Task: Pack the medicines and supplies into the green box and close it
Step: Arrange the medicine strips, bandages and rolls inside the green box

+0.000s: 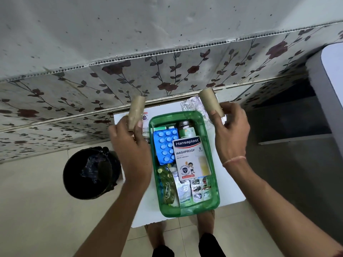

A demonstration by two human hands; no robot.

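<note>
The green box (213,203) stands open on a small white table (230,190). Inside lie a Hansaplast plaster pack (191,156), a blue pill blister (166,145), a dark bottle (185,127), a yellow capsule strip (168,186) and several silver strips (199,188). My left hand (130,145) holds a tan bandage roll (136,112) up at the box's far left. My right hand (232,130) grips a second tan bandage roll (210,102) at the far right. Both rolls are off the table, above the box's far corners.
A clear plastic wrapper (191,105) lies behind the box, and a printed packet (145,132) sits under my left hand. A black bin (91,173) stands on the floor to the left. A floral-tiled wall runs behind the table. My feet show below the table edge.
</note>
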